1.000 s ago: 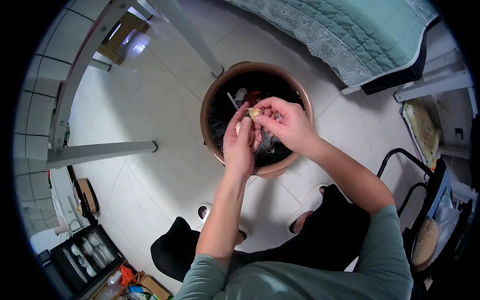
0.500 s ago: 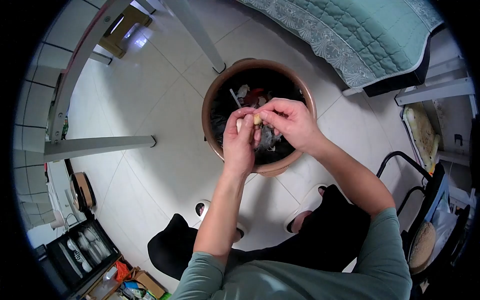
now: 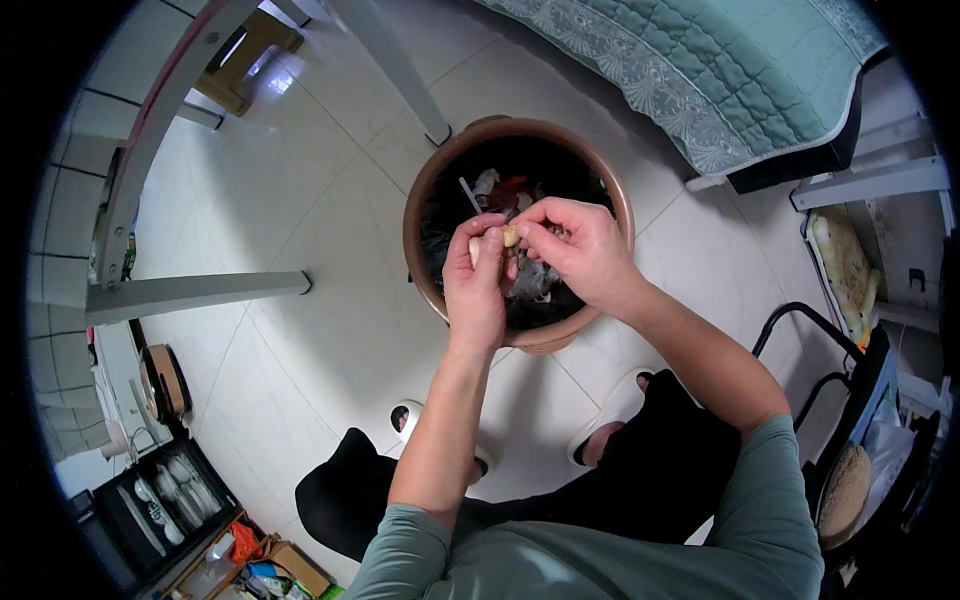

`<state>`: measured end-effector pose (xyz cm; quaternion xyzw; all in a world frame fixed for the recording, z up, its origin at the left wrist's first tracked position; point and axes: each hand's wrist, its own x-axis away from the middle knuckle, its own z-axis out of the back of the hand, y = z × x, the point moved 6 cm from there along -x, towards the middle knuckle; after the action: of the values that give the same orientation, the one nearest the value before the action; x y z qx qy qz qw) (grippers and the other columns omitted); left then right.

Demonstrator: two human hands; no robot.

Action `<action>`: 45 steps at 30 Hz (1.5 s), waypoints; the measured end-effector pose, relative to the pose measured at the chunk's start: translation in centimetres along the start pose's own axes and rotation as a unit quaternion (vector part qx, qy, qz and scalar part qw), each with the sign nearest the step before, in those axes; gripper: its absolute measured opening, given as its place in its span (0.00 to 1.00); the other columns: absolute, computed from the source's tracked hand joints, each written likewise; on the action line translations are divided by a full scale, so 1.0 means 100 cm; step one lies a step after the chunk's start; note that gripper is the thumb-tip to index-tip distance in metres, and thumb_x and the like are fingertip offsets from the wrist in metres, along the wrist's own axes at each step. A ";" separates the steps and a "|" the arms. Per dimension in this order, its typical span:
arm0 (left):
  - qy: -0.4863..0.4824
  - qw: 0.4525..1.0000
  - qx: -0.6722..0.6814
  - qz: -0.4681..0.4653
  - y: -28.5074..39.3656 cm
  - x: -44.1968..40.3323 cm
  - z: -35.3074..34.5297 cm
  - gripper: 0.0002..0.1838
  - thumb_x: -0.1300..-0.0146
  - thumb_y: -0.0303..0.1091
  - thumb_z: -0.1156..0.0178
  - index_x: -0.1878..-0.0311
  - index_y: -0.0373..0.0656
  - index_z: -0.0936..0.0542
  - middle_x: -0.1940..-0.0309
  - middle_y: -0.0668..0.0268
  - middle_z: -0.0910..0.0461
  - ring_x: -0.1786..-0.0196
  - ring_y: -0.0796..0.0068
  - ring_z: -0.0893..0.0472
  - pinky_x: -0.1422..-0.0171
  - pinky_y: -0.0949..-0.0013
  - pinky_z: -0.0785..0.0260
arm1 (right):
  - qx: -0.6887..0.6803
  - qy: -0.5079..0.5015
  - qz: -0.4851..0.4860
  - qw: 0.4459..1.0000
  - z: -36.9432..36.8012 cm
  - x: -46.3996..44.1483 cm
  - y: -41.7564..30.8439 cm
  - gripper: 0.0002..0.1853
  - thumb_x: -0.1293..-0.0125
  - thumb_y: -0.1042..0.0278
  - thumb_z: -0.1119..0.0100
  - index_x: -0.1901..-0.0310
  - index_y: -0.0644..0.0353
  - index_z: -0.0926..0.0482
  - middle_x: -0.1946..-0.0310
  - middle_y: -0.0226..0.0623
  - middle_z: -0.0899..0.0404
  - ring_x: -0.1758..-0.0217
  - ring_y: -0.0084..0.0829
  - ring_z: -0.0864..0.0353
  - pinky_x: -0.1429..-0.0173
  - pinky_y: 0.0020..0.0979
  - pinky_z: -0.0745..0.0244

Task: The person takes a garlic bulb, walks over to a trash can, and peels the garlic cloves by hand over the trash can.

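Place: a home; the exact room is unclear
Floor (image 3: 340, 230): pale, glossy tiles
Wall (image 3: 72, 205): white tiles, dark joints
Quilted cover (image 3: 740, 80): pale green, lace-edged (more household than workshop)
Slippers (image 3: 618, 405): white, open-toed, worn indoors
Utensils (image 3: 158, 515): spoon-like, in a black tray (image 3: 110, 545)
Bin (image 3: 505, 126): brown, round, lined in black

The right hand (image 3: 590, 254) partly hides a small pale-yellow rounded piece (image 3: 511, 237); the quilted teal cloth (image 3: 735, 85) is cut off above.
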<state>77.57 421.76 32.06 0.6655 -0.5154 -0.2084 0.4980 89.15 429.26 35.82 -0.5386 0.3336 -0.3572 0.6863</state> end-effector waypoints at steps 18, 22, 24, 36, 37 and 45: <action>-0.035 0.998 -0.043 0.005 0.000 0.005 -0.015 0.25 0.24 0.37 0.46 0.27 0.45 0.33 0.58 0.76 0.22 0.66 0.90 0.30 0.63 0.84 0.36 | 0.132 0.029 0.131 0.982 0.001 0.002 -0.016 0.03 0.36 0.73 0.41 0.64 0.63 0.21 0.70 0.43 0.18 0.70 0.41 0.16 0.65 0.36 0.23; 0.012 1.000 0.022 -0.004 0.005 0.005 -0.012 0.24 0.24 0.33 0.48 0.27 0.41 0.34 0.60 0.70 0.23 0.67 0.86 0.28 0.66 0.83 0.37 | -0.010 0.069 0.044 0.997 0.003 0.000 0.001 0.05 0.33 0.73 0.41 0.62 0.65 0.22 0.71 0.40 0.19 0.71 0.31 0.18 0.66 0.32 0.24; 0.022 0.998 0.057 0.002 0.007 0.001 -0.005 0.25 0.23 0.33 0.50 0.26 0.39 0.36 0.59 0.68 0.23 0.69 0.85 0.27 0.71 0.82 0.41 | -0.116 0.092 -0.055 0.987 0.012 -0.001 0.005 0.06 0.29 0.71 0.43 0.59 0.65 0.22 0.71 0.33 0.20 0.71 0.19 0.22 0.66 0.25 0.25; -0.062 0.965 0.222 0.126 -0.003 -0.002 -0.002 0.23 0.21 0.45 0.58 0.34 0.39 0.32 0.61 0.64 0.23 0.72 0.81 0.28 0.76 0.81 0.41 | 0.248 0.062 0.204 0.945 0.010 -0.006 -0.025 0.09 0.40 0.76 0.42 0.58 0.59 0.18 0.63 0.39 0.21 0.57 0.44 0.20 0.55 0.41 0.24; -0.061 0.965 0.224 0.126 -0.004 -0.002 -0.005 0.23 0.21 0.45 0.58 0.34 0.39 0.32 0.61 0.64 0.23 0.72 0.81 0.28 0.76 0.81 0.41 | 0.189 0.048 0.209 0.958 0.009 -0.004 -0.033 0.09 0.40 0.76 0.42 0.58 0.59 0.18 0.63 0.39 0.21 0.57 0.44 0.21 0.55 0.42 0.24; -0.094 0.977 0.158 0.107 0.000 0.002 -0.013 0.22 0.20 0.48 0.61 0.38 0.41 0.30 0.60 0.65 0.22 0.69 0.80 0.24 0.78 0.81 0.40 | 0.197 0.003 0.199 0.960 0.000 -0.002 -0.031 0.09 0.39 0.72 0.40 0.57 0.57 0.17 0.63 0.37 0.21 0.58 0.41 0.21 0.54 0.39 0.23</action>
<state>78.64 422.20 32.66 0.6541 -0.6549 -0.1310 0.3551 88.62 428.92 38.88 -0.3143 0.3590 -0.2734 0.8352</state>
